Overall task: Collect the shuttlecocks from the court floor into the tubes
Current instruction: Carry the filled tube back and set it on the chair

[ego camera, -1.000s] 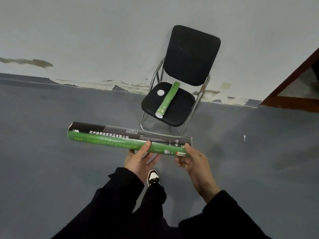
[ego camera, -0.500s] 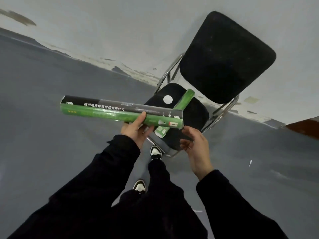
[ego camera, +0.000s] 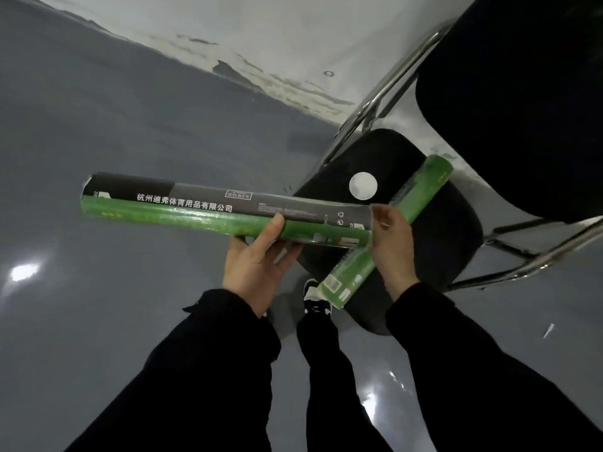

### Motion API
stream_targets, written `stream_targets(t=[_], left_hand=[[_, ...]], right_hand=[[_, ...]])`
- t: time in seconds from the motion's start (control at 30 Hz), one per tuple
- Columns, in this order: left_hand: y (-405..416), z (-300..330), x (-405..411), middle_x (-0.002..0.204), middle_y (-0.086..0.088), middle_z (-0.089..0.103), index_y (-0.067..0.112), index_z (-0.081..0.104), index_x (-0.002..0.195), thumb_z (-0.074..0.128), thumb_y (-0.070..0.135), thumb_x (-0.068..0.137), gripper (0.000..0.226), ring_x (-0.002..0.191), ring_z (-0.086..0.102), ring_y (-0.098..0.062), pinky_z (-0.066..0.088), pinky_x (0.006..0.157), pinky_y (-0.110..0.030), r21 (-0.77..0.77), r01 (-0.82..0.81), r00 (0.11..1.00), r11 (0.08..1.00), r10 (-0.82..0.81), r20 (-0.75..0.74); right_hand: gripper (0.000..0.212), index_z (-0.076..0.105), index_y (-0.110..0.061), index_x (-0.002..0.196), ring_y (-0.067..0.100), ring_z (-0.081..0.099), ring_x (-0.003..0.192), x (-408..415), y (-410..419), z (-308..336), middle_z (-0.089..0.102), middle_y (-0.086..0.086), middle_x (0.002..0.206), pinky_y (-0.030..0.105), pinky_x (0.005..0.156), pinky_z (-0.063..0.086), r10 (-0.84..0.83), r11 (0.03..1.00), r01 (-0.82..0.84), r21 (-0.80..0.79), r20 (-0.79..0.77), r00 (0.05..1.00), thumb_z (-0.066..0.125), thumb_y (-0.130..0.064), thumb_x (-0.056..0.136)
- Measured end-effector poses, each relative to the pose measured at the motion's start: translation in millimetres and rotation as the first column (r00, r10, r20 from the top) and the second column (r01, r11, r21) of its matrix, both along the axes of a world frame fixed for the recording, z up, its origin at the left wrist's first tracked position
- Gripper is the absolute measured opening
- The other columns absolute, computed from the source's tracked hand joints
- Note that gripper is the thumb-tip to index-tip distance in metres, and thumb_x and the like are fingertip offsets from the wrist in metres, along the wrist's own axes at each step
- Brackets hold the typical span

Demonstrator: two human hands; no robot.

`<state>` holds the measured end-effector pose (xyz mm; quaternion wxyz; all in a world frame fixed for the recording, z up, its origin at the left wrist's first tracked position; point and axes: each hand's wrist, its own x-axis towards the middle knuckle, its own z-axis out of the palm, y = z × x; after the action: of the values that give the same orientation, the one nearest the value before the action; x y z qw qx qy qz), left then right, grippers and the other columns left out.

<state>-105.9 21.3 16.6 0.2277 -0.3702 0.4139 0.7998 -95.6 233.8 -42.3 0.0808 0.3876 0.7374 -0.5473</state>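
A long green and black shuttlecock tube (ego camera: 195,207) lies level in front of me, above the grey floor. My left hand (ego camera: 257,265) grips it from below near its right third, thumb over the front. My right hand (ego camera: 391,246) rests flat against the tube's right end, fingers fairly straight. A second green tube (ego camera: 421,194) lies slantwise on the black chair seat (ego camera: 456,239), partly hidden behind my right hand. Beside it on the seat sits a round white lid (ego camera: 363,185). What is inside either tube stays hidden.
The chair's black backrest (ego camera: 522,109) and chrome frame (ego camera: 381,102) fill the upper right, against a scuffed white wall (ego camera: 293,44). A small white scrap (ego camera: 548,331) lies on the floor at right. My shoe (ego camera: 315,301) shows below the tubes.
I have come closer to the chair, which now looms at right. My right hand, off the tube half a second ago, is back against its right end. The left hand's hold is unchanged.
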Motion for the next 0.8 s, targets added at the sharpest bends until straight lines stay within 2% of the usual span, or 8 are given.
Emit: stream_targets(t=[0.13, 0.3, 0.5, 0.6, 0.63, 0.7, 0.73, 0.8], left_hand=[[1.6, -28.0, -15.8, 0.143, -0.023, 0.062, 0.006, 0.047, 0.148, 0.081, 0.016, 0.085, 0.072, 0.125, 0.067, -0.038, 0.059, 0.098, -0.050, -0.057, 0.012, 0.999, 0.998, -0.010, 0.038], [-5.4, -40.0, -37.0, 0.127, -0.014, 0.070, 0.016, 0.055, 0.134, 0.072, 0.014, 0.085, 0.052, 0.119, 0.070, -0.033, 0.061, 0.094, -0.047, -0.099, 0.027, 1.000, 0.995, -0.026, 0.014], [-15.7, -39.7, -56.8, 0.118, -0.008, 0.074, 0.019, 0.053, 0.128, 0.071, 0.015, 0.086, 0.046, 0.110, 0.075, -0.026, 0.062, 0.087, -0.041, -0.114, 0.020, 1.000, 0.993, -0.021, -0.013], [-20.9, -32.9, -62.2, 0.116, -0.007, 0.074, 0.020, 0.054, 0.130, 0.071, 0.018, 0.086, 0.047, 0.108, 0.075, -0.025, 0.062, 0.087, -0.041, -0.095, 0.000, 1.000, 0.995, 0.000, -0.001], [-24.6, -30.0, -63.4, 0.116, -0.007, 0.074, 0.019, 0.055, 0.130, 0.072, 0.019, 0.087, 0.046, 0.108, 0.075, -0.025, 0.061, 0.088, -0.041, -0.090, -0.008, 1.000, 0.996, 0.009, 0.008], [-33.9, -21.6, -64.8, 0.113, -0.007, 0.074, 0.017, 0.057, 0.127, 0.072, 0.023, 0.088, 0.042, 0.110, 0.074, -0.025, 0.061, 0.090, -0.040, -0.086, -0.025, 0.999, 0.996, 0.027, 0.024], [-38.8, -17.4, -64.7, 0.111, -0.006, 0.074, 0.017, 0.059, 0.124, 0.072, 0.024, 0.089, 0.038, 0.110, 0.073, -0.025, 0.061, 0.090, -0.040, -0.084, -0.039, 0.999, 0.996, 0.041, 0.029], [-44.6, -9.8, -64.5, 0.108, -0.005, 0.075, 0.019, 0.062, 0.116, 0.072, 0.026, 0.089, 0.030, 0.111, 0.073, -0.025, 0.061, 0.090, -0.039, -0.069, -0.069, 0.997, 0.995, 0.072, 0.039]], right_hand=[[0.041, 0.058, -0.020, 0.133, 0.025, 0.053, 0.127, -44.0, 10.6, -46.6, 0.056, 0.005, 0.137, 0.047, 0.108, 0.044, 0.210, 0.945, -0.217, 0.246, 0.054, 0.976, 0.065, -0.026, 0.093], [0.069, 0.036, -0.035, 0.155, 0.040, 0.029, 0.147, -78.2, 26.3, -87.6, 0.013, 0.012, 0.170, 0.053, 0.118, 0.029, 0.456, 0.652, -0.583, 0.484, 0.364, 0.812, 0.069, -0.038, 0.094], [0.056, 0.047, -0.029, 0.145, 0.039, 0.052, 0.119, -74.3, 32.0, -106.6, 0.039, 0.011, 0.156, 0.049, 0.096, 0.046, 0.566, 0.428, -0.738, 0.522, 0.482, 0.669, 0.067, -0.032, 0.092], [0.047, 0.054, -0.024, 0.130, 0.034, 0.059, 0.105, -77.8, 29.0, -101.6, 0.057, 0.007, 0.130, 0.045, 0.086, 0.052, 0.535, 0.520, -0.648, 0.557, 0.380, 0.755, 0.063, -0.040, 0.087], [0.044, 0.054, -0.025, 0.128, 0.028, 0.062, 0.104, -79.6, 27.1, -94.2, 0.059, 0.003, 0.123, 0.043, 0.084, 0.054, 0.460, 0.689, -0.514, 0.511, 0.239, 0.855, 0.061, -0.041, 0.088], [0.042, 0.053, -0.028, 0.135, 0.016, 0.066, 0.106, -77.0, 16.9, -59.2, 0.063, -0.001, 0.123, 0.031, 0.086, 0.057, 0.048, 0.999, -0.048, 0.003, -0.066, 0.997, 0.064, -0.028, 0.094], [0.041, 0.055, -0.029, 0.135, 0.014, 0.068, 0.108, -72.4, 11.6, -37.3, 0.065, 0.002, 0.124, 0.031, 0.090, 0.058, -0.142, 0.961, 0.101, -0.259, -0.144, 0.979, 0.062, -0.017, 0.097], [0.045, 0.060, -0.029, 0.130, 0.016, 0.070, 0.108, -57.2, 1.1, 1.9, 0.069, 0.005, 0.121, 0.036, 0.094, 0.059, -0.216, 0.863, 0.081, -0.498, -0.220, 0.951, 0.055, -0.002, 0.096]])
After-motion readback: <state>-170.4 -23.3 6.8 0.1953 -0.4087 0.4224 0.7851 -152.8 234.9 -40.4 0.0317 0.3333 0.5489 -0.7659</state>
